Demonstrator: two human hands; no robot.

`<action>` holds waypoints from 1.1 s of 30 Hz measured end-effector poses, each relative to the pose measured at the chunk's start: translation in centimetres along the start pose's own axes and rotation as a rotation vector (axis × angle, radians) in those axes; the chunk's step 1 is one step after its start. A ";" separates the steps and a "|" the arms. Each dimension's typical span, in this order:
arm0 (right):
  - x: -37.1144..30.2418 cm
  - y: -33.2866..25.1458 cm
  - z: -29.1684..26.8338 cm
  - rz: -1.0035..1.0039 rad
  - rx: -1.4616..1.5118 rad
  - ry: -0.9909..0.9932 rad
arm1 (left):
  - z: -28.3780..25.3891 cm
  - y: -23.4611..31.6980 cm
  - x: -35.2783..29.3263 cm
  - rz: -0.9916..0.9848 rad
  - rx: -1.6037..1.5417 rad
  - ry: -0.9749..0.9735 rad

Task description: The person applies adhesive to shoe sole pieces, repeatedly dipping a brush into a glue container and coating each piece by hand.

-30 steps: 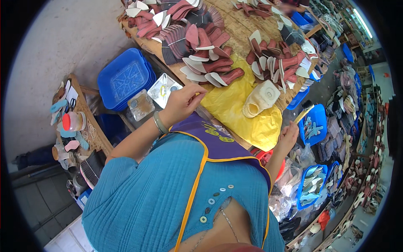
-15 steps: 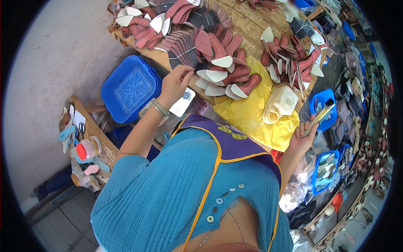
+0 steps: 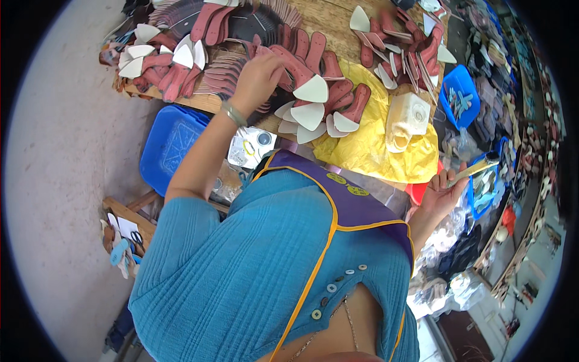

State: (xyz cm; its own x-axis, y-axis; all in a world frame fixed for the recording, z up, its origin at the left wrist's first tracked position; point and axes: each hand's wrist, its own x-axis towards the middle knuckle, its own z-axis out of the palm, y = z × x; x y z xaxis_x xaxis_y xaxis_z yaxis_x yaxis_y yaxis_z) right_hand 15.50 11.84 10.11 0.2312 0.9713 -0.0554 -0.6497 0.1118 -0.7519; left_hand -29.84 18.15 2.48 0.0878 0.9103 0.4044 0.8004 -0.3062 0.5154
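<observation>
My left hand (image 3: 258, 79) reaches over the near edge of the wooden table, its fingers closed round the heel end of a maroon insole piece (image 3: 294, 65) with a broad white toe. Partly hidden by that hand are rows of fanned-out maroon pieces (image 3: 222, 73). More maroon pieces with white tips (image 3: 354, 110) lie heaped just to the right. Off the table's right side, my right hand (image 3: 441, 196) grips a brush (image 3: 473, 170) by its pale handle. The dark bristles point up and to the right.
A cut-open white plastic jug (image 3: 411, 116) stands on a crumpled yellow sheet (image 3: 375, 151). Stacked blue basins (image 3: 158, 158) sit below the table at left. A blue basket (image 3: 449, 99) of pale pieces is at right. Scissors (image 3: 137, 239) lie on a low wooden surface at lower left.
My left hand has moved up onto the insole pile and closed on a piece. My right hand still holds the brush, now tilted more sideways. The whole view has shifted.
</observation>
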 end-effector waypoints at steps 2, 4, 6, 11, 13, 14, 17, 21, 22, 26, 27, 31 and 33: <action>-1.3 0.1 0.1 -0.007 0.013 0.070 | 1.1 -2.5 2.3 0.113 0.012 -0.091; -2.4 0.0 0.1 -0.032 0.007 0.110 | 3.1 -4.9 4.0 0.283 0.138 -0.180; -3.6 -0.4 -0.5 -0.051 0.040 0.100 | 4.1 -6.5 5.8 0.381 0.168 -0.266; -5.3 -1.2 -1.1 -0.119 -0.018 0.249 | 4.1 -5.1 9.3 0.203 0.335 -0.911; -5.4 -1.4 -1.3 -0.121 -0.057 0.299 | 4.0 -5.2 9.3 0.220 0.292 -0.875; -5.2 -1.5 -1.6 -0.120 -0.055 0.300 | 4.0 -5.4 9.2 0.220 0.293 -0.877; -4.5 -1.4 -2.6 -0.077 -0.016 0.207 | 3.8 -5.6 9.1 0.221 0.244 -0.882; -3.9 -1.7 -2.4 -0.060 -0.060 0.166 | 3.0 -5.1 9.1 0.257 0.274 -0.853; -3.8 -1.9 -2.4 -0.063 -0.076 0.160 | 2.8 -4.9 9.3 0.285 0.276 -0.864; -3.6 -2.7 -3.1 -0.080 -0.087 0.197 | 1.1 -3.8 10.0 0.304 0.139 -0.886; -3.5 -2.8 -3.4 -0.082 -0.108 0.221 | 0.4 -3.2 10.4 0.285 0.115 -0.851; -3.2 -2.6 -5.1 -0.120 -0.403 0.340 | -2.6 -2.4 11.6 0.086 -0.178 -0.704; -3.6 -2.2 -6.8 -0.113 -0.711 0.393 | -3.7 -1.8 11.6 0.080 -0.251 -0.655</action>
State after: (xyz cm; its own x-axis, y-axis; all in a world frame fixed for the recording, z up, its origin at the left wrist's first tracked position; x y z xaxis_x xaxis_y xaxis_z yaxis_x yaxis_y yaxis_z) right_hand 20.99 6.72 7.50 0.5902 0.8032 -0.0809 -0.0236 -0.0830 -0.9963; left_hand -32.43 28.20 9.03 0.5430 0.8383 -0.0487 0.6223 -0.3628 0.6937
